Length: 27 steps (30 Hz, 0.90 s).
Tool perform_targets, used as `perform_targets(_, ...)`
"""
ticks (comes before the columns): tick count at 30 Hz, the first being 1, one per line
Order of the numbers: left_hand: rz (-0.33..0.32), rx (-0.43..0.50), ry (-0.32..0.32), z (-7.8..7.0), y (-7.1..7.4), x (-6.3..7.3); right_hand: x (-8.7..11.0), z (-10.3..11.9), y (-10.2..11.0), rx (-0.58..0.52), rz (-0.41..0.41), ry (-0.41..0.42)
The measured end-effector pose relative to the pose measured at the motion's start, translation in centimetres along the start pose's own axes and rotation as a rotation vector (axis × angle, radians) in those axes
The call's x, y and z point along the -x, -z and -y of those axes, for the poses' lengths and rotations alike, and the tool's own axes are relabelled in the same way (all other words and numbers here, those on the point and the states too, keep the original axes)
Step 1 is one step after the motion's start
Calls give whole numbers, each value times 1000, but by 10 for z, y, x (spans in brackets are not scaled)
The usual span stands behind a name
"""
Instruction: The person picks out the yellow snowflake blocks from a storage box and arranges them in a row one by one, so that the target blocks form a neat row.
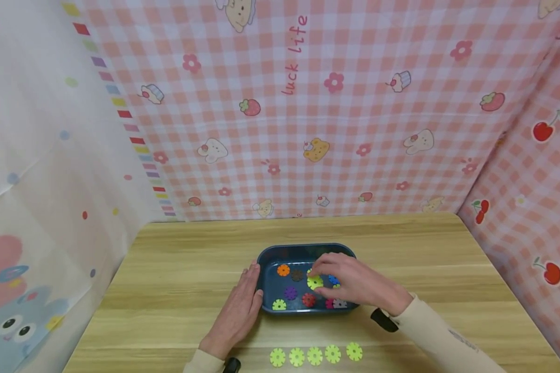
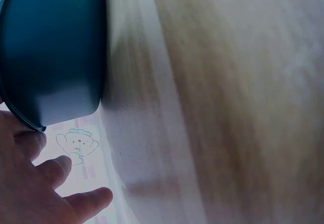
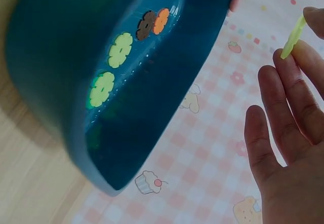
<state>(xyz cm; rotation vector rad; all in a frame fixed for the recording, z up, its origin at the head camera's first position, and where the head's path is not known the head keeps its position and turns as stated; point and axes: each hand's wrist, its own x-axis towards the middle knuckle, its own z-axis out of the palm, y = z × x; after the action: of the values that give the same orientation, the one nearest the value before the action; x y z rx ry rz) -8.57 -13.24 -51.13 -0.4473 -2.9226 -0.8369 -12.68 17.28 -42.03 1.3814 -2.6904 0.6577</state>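
A dark blue tray (image 1: 270, 284) holds several loose snowflake discs, among them an orange one (image 1: 283, 270), a purple one (image 1: 291, 293), a red one (image 1: 308, 300) and a brown one (image 3: 146, 25). Over its right half, my right hand (image 1: 354, 282) pinches a yellow-green snowflake disc (image 3: 293, 37) between thumb and fingertips, clear of the tray floor in the right wrist view. Other yellow-green discs (image 3: 120, 50) lie below it. My left hand (image 1: 238, 306) rests along the tray's left end, fingers fairly straight and touching the rim.
In front of the tray, several yellow-green discs (image 1: 315, 356) lie in a row on the wooden table (image 1: 191, 269). A pink checked cloth (image 1: 280, 129) hangs behind the table, with more cloth at both sides.
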Motion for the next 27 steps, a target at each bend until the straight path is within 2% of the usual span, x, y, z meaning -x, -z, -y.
perform_targets(6,2,1,-1,0,0,0,13,0,-1,3,-15,-4)
perform_targets(14,4,4,9,-1,1,0,30,-2,0,-14,-70,33)
perform_targets(24,5,1,16,-1,0,0,52,-3,-1,20,-133,23)
perform_targets(27,4,0,13,-1,0,0,58,-2,-1,14,-135,-4)
